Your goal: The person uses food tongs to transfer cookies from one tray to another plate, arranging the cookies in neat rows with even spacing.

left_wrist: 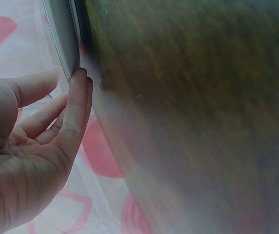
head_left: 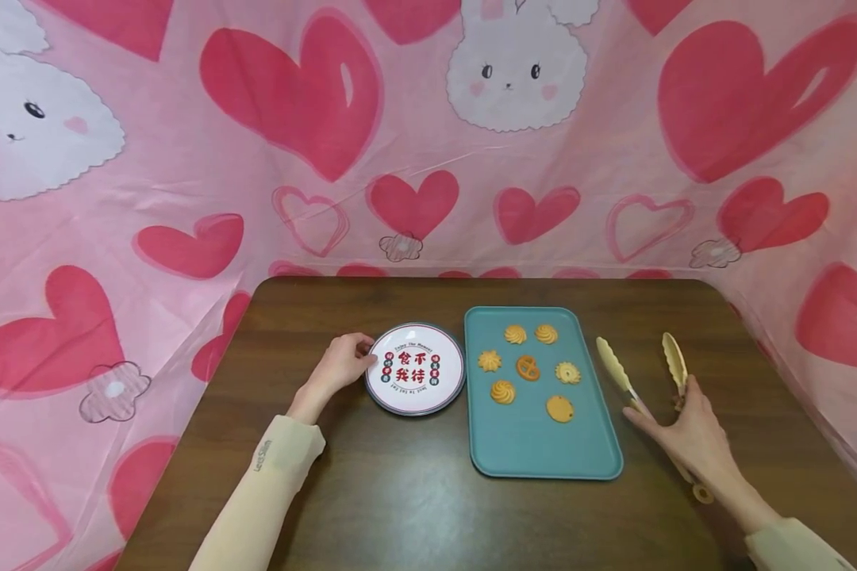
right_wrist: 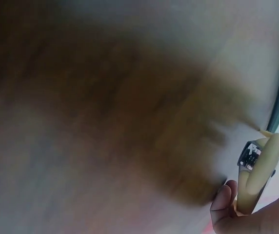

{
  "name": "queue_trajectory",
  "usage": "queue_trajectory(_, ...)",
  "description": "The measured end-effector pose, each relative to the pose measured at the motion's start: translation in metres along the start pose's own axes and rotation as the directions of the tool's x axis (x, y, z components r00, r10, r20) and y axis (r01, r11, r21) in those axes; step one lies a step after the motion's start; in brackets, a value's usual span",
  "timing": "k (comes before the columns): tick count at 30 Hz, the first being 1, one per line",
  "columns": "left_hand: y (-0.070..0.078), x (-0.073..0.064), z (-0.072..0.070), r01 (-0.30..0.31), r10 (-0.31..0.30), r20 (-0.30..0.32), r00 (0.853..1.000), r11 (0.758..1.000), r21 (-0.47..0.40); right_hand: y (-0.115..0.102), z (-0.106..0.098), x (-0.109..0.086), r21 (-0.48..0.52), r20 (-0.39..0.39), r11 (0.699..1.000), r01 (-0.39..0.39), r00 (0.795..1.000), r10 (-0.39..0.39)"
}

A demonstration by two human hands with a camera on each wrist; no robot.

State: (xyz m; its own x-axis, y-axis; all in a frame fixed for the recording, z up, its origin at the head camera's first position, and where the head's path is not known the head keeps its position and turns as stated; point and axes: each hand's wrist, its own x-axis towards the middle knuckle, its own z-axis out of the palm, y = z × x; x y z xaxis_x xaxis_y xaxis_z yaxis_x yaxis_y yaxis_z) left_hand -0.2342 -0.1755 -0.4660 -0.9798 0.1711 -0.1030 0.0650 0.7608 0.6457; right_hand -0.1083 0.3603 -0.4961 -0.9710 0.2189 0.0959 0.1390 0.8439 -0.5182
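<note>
Tongs (head_left: 612, 365) are held widely spread by the right hand (head_left: 694, 432), between the tray (head_left: 543, 452) and the right edge of the worktop (head_left: 386, 492); just beside the tray's left edge, the rim of the plate (head_left: 416, 369) is pinched by the left hand (head_left: 343, 365). The tongs are seemingly being readied; a careful pass over the tray's raised right edge appears called for, closely set biscuits (head_left: 503, 392) being easily nudged

Head view: bright, soft light, pale sheen on table (head_left: 393, 476). Both wrist views: dimmer, hazy, same table blurred.
</note>
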Motion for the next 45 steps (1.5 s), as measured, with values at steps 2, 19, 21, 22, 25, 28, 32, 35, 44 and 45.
queue_trajectory(2, -0.001, -0.001, -0.001, 0.000, 0.000, 0.002, 1.000, 1.000, 0.002, -0.002, 0.000, 0.001, 0.011, -0.008, 1.000, 0.006, 1.000, -0.006)
queue_trajectory(19, -0.002, -0.001, 0.000, 0.003, -0.002, 0.018, 1.000, 1.000, -0.025, -0.004, -0.007, 0.004, 0.013, 0.065, 1.000, -0.022, 0.998, 0.021)
queue_trajectory(21, -0.003, -0.001, 0.000, 0.006, -0.005, 0.019, 1.000, 1.000, -0.026, -0.004, -0.009, 0.005, -0.003, 0.070, 1.000, -0.026, 0.997, 0.026)
queue_trajectory(22, -0.002, -0.001, -0.001, 0.007, -0.006, 0.020, 1.000, 1.000, -0.028, -0.004, -0.010, 0.006, -0.011, 0.064, 1.000, -0.023, 0.998, 0.023)
queue_trajectory(25, -0.002, -0.002, -0.001, 0.016, -0.016, 0.018, 1.000, 0.999, -0.032, -0.003, -0.012, 0.008, -0.033, 0.039, 0.999, -0.005, 0.999, 0.006)
queue_trajectory(28, -0.001, -0.002, -0.001, 0.019, -0.019, 0.016, 1.000, 0.999, -0.033, -0.003, -0.013, 0.011, -0.051, 0.011, 0.998, 0.022, 1.000, -0.021)
queue_trajectory(32, -0.001, -0.002, -0.001, 0.016, -0.016, 0.014, 1.000, 0.999, -0.032, -0.005, -0.018, 0.013, -0.050, -0.013, 0.997, 0.056, 0.998, -0.057)
queue_trajectory(35, -0.001, -0.002, 0.000, 0.018, -0.018, 0.009, 1.000, 0.999, -0.035, -0.008, -0.023, 0.015, -0.044, -0.007, 0.997, 0.070, 0.998, -0.070)
queue_trajectory(44, -0.003, -0.002, 0.001, 0.017, -0.017, 0.002, 1.000, 0.999, -0.034, -0.017, -0.036, 0.026, -0.036, 0.009, 0.993, 0.114, 0.993, -0.114)
queue_trajectory(45, -0.003, -0.002, 0.002, 0.015, -0.014, 0.002, 1.000, 0.999, -0.036, -0.018, -0.038, 0.028, -0.038, 0.005, 0.992, 0.122, 0.993, -0.122)
